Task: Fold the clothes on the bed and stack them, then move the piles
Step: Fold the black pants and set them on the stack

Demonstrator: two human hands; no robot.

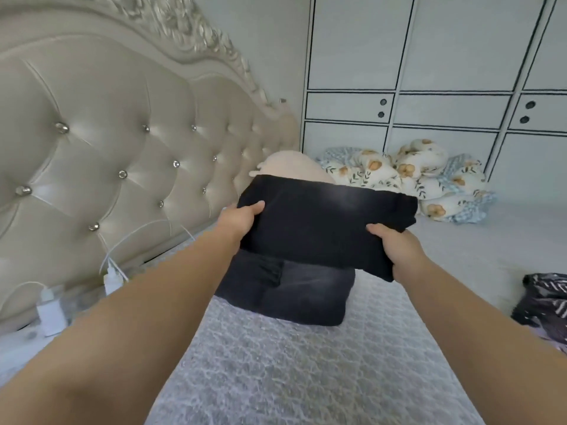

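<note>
head view: the left hand [242,216] and right hand [395,246] each gripped an end of the folded black cloth garment [325,225], long axis running nine to three, held just above the folded dark grey jeans [285,289] at six o'clock on the pale quilted bed [276,378].

The room is bright with soft, even light. Little shiny spots glint on the headboard [101,142] buttons at ten o'clock. A pale hazy patch sits on the dark cloth [325,222] I hold. There is a soft shadow under the jeans [288,289]. Everything looks a bit blurry. The cupboard [429,72] lines at one o'clock bend.
</note>
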